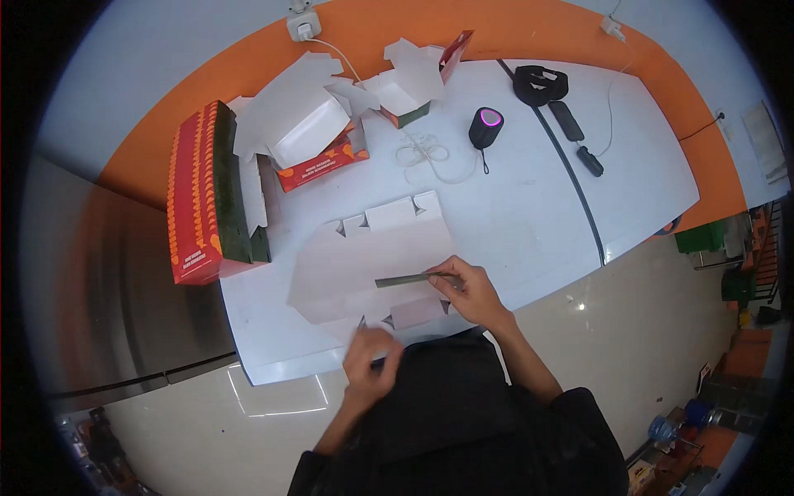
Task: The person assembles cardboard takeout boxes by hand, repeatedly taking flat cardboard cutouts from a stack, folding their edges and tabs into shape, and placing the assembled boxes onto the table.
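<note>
By the front table edge (285, 370), a strip (402, 281) was pinched over cardboard (351, 260) by the right hand (470, 291); the left hand (372, 360) was blurred, its grip unclear.

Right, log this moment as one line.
right hand: pinches dark strip over unfolded white carton | left hand: blurred, by carton's near edge, contact unclear | speaker: ring lit purple

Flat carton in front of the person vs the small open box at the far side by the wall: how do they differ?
Pose: the flat carton lies spread out; the small open box is folded up with raised walls and open flaps.
Look: the flat carton shows its plain pale face; the small open box also shows red and green outside.
Shared: pale inner faces.
</note>
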Tool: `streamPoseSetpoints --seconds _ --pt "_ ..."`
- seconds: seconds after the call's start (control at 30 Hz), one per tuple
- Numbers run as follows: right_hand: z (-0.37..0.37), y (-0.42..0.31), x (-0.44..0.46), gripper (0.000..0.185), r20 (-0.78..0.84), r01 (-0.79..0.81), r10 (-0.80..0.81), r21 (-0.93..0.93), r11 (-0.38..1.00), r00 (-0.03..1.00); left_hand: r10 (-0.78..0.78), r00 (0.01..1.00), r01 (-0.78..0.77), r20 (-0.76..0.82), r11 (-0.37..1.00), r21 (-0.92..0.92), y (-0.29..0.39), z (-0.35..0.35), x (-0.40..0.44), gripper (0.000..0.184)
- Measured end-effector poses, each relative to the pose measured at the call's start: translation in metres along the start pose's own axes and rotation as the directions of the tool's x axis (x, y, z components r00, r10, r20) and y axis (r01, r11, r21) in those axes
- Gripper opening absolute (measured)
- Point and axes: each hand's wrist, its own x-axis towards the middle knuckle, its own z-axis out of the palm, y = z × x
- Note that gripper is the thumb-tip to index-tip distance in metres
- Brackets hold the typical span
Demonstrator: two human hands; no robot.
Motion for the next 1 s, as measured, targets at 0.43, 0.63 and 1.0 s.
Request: streamPoseSetpoints --seconds 0.43,0.63,1.0 --pt "0.021 0.001 0.014 0.026 0.180 -0.265 0.248 0.073 0.962 0.952 -0.211 0.939 0.308 -0.271 0.868 0.389 -0.055 0.011 0.038 0.037" --pt "0.035 0.012 0.007 0.024 0.124 -0.105 0.097 0.057 0.993 0.987 -0.137 0.942 0.242 -0.308 0.911 0.333 -0.048 0.033 0.053 0.015" --pt "0.035 -0.011 0.003 0.022 0.211 0.028 -0.045 0.085 0.996 0.976 -0.011 0.893 0.208 -0.450 0.897 0.391 -0.049 0.034 0.030 0.016"
